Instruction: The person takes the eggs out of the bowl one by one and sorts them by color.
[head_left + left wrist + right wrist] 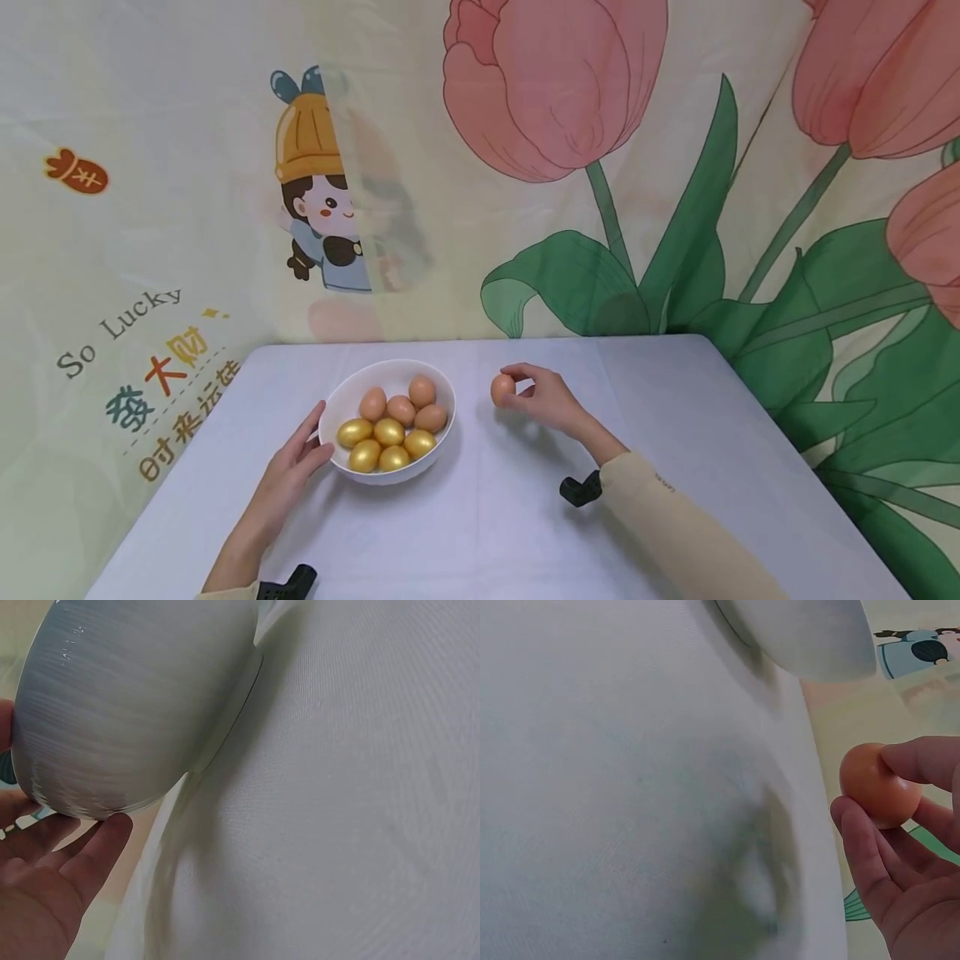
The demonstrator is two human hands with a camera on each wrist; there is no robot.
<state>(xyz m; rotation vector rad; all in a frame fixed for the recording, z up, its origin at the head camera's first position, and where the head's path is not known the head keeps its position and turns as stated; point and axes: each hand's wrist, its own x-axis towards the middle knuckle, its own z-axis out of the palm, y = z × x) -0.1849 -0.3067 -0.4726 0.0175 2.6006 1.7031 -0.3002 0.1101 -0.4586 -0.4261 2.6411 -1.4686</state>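
A white bowl (386, 478) stands on the table, left of the middle. Several golden eggs (364, 456) lie in its near half, and several brown eggs (372, 403) in its far half. My left hand (288, 467) rests against the bowl's left side, its fingers spread along the outer wall; the left wrist view shows fingertips touching the bowl's outside. To the bowl's right, my right hand (547, 402) pinches one brown egg (877, 786) between thumb and fingers. That egg is held above the table, apart from the bowl.
A white cloth covers the table (517, 517). Behind it hangs a printed backdrop with large pink tulips (558, 83) and a cartoon figure (322, 183). Black wrist devices (581, 489) sit at both sleeves.
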